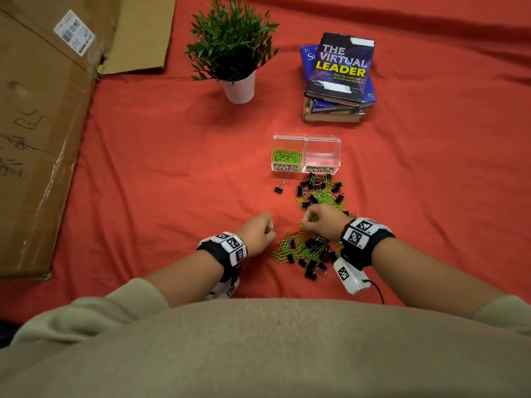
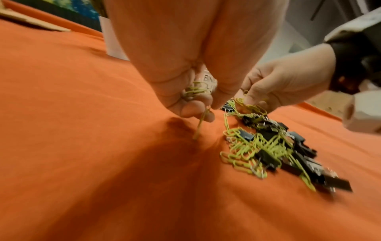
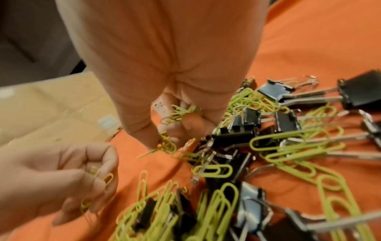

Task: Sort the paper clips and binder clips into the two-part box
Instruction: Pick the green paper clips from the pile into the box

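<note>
A clear two-part box point(image 1: 306, 153) stands on the red cloth; its left part, labelled PAPER CLIPS, holds green paper clips point(image 1: 287, 156), and the right part, labelled BINDER CLIPS, looks bare. In front of it lies a mixed heap of green paper clips and black binder clips point(image 1: 309, 248). My left hand point(image 1: 260, 234) is curled round a bunch of green paper clips point(image 2: 194, 91) at the heap's left edge. My right hand point(image 1: 321, 221) hovers over the heap, its fingers pinching several green paper clips point(image 3: 175, 114).
One black binder clip point(image 1: 279, 187) lies alone left of the heap. Behind the box stand a potted plant point(image 1: 234, 53) and a stack of books point(image 1: 339, 79). Flattened cardboard point(image 1: 43, 124) covers the left side.
</note>
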The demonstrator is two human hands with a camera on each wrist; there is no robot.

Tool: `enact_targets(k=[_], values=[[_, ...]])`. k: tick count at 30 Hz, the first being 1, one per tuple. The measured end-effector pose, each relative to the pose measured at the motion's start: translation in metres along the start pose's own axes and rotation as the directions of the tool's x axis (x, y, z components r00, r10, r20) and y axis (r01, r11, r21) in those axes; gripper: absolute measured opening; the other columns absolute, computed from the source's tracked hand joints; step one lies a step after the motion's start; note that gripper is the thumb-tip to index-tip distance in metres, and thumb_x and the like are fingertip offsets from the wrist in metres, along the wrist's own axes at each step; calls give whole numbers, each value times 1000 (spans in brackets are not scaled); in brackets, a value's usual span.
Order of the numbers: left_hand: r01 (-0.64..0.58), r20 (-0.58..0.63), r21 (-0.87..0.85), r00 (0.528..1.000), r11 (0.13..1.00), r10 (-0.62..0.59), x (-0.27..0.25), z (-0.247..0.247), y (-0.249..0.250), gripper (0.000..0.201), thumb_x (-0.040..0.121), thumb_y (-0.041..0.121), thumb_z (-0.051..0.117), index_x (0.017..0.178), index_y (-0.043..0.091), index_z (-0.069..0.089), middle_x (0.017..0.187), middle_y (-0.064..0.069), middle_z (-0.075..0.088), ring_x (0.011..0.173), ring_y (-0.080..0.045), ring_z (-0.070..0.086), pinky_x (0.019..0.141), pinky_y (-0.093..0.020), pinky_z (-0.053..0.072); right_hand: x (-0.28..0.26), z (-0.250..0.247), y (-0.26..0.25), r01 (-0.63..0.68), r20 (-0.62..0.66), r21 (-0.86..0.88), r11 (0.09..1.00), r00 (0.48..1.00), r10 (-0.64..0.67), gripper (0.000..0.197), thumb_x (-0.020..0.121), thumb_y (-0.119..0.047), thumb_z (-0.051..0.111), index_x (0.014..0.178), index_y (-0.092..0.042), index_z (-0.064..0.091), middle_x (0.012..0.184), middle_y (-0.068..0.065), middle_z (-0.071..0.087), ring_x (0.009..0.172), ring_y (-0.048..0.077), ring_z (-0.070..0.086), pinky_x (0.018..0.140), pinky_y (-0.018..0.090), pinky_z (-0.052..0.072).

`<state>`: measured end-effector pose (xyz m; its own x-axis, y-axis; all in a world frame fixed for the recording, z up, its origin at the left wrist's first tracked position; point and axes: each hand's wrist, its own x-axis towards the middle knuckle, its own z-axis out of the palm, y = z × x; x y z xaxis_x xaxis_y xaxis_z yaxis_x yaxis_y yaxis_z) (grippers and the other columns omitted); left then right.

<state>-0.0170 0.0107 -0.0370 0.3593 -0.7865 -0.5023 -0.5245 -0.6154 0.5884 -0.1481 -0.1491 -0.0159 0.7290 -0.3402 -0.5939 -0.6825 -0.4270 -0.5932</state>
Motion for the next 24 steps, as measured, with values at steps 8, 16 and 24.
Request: enact_targets(k=[8,16,24], values=[[120,31,-311,993,943,-116,11,2,14,15,93,8,38,91,21,46,66,-1,48,52,-14,39,51,-28,32,-5,-13,6,-131,45,500,856,991,125,20,90,-4,53,103,-10,67,86,8,63,49,10,51,48,18,44],[120,-13,-145,992,982,-124,7,13,28,12,94,18,43,87,15,53,72,0,54,65,-18,49,59,-28,36,-11,-10,-4,-241,199,859,452,970,138,25,94,-10,36,77,-4,53,73,8,52,63,18,50,55,28,39],[-53,26,238,999,970,48,5,25,23,28,87,20,62,108,6,50,111,-13,58,105,-29,53,84,-33,39,-4,-2,3,-90,31,181,979,996,86,12,87,-20,62,80,-12,66,73,0,65,56,9,56,50,21,45]])
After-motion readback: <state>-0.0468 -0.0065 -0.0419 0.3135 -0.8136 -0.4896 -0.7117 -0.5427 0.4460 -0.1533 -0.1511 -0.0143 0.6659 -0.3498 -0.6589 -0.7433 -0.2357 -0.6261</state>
